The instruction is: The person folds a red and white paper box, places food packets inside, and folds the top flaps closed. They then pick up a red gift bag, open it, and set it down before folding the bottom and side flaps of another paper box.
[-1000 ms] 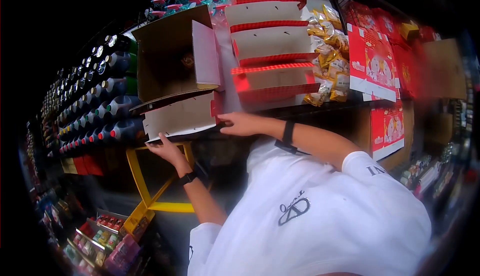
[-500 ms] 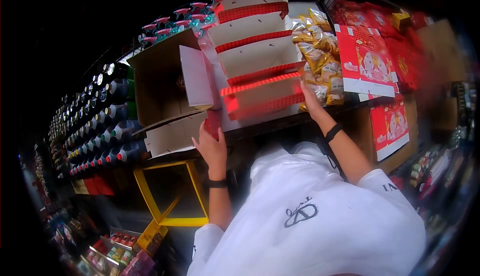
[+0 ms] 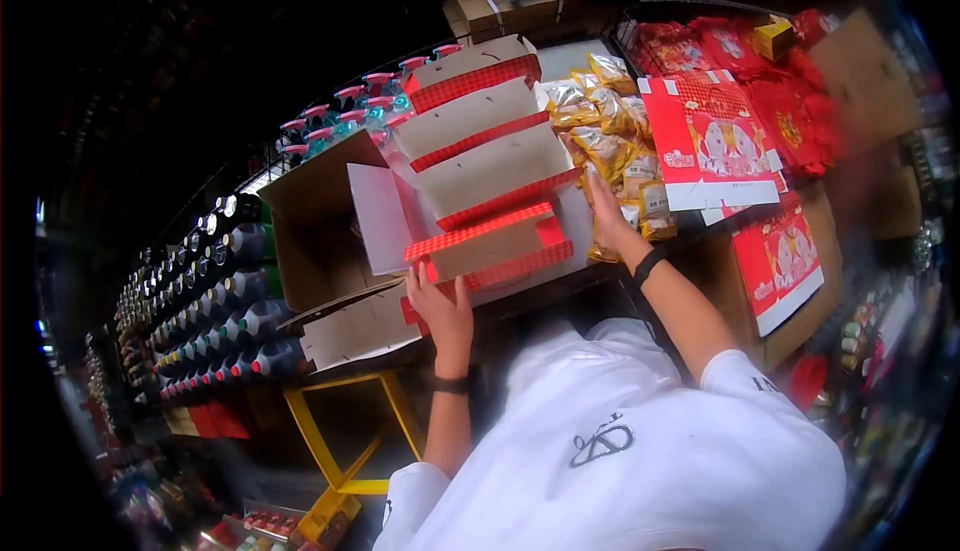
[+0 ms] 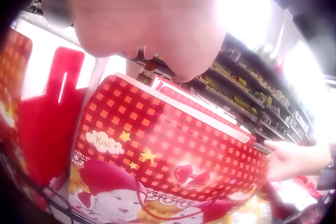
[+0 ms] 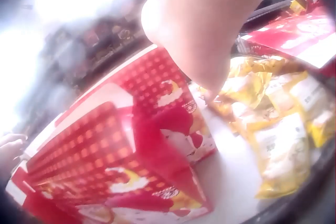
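Note:
Several red-checked cartons with pale insides stand open in a row. My left hand touches the left end of the front carton, its fingers spread. My right hand is held with straight fingers by the right end of the carton behind, beside yellow packets. The left wrist view shows my left hand above the front carton's printed face. In the right wrist view my right hand reaches down at the rear carton's end; exact finger contact is hidden.
A large brown box and a pale open carton lie to the left, beyond them rows of dark bottles. Flat printed red cartons lie at the right. A yellow frame stands below the table edge.
My right hand has moved from the pale carton at the left to the right side of the row. My left hand has moved rightward to the front red carton. The head view has shifted.

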Demonstrator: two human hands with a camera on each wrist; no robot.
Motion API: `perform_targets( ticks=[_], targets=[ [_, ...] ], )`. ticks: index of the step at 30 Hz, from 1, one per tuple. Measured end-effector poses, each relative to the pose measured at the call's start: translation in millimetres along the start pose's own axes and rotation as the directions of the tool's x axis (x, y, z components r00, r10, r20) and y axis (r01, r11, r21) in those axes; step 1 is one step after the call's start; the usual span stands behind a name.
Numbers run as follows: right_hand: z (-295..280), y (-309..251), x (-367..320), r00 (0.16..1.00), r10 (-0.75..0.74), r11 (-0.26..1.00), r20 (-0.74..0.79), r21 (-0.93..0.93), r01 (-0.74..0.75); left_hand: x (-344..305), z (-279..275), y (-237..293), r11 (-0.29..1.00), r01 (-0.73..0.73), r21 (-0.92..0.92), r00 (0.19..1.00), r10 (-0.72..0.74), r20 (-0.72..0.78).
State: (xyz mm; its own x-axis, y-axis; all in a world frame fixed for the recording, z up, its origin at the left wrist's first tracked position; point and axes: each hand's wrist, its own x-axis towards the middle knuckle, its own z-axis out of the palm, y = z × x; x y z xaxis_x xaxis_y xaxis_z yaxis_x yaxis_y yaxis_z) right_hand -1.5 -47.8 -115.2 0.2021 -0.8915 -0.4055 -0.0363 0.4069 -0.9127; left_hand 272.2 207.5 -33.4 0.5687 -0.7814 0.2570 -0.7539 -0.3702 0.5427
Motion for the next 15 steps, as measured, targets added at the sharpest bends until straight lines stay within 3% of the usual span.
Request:
perform_targets(
  ticks=[2,5,8,12,15],
  targets=[
    [-0.5,-4.4,18.0,0.995,-0.074,0.997,0.066,-0.021,0.076,-2.6,3.5,0.7,0.999,0.033,-0.016,0.998,-0.032,0.059],
    [26.9,-24.0,10.8,0.972,0.168,0.986,0.163,-0.029,-0.166,-8.9,4.9,-0.4,0.998,0.035,-0.055,0.992,-0.028,0.124],
    [46.6,-49.2,-6.0,0.928,0.236,0.968,0.29,-0.155,-0.197,-15.7,1.5,-0.7,0.998,0.032,-0.049,0.985,-0.023,0.171],
    [45.9,-31.0,-5.8,0.875,0.211,0.971,0.436,-0.194,-0.138,-19.5,-7.9,0.7,1.0,0.016,-0.008,0.975,-0.014,0.221],
    [26.6,10.2,6.6,0.93,0.285,0.958,0.231,-0.098,-0.269,-20.6,-14.3,2.6,0.999,0.022,0.031,0.973,-0.029,0.231]
  ],
)
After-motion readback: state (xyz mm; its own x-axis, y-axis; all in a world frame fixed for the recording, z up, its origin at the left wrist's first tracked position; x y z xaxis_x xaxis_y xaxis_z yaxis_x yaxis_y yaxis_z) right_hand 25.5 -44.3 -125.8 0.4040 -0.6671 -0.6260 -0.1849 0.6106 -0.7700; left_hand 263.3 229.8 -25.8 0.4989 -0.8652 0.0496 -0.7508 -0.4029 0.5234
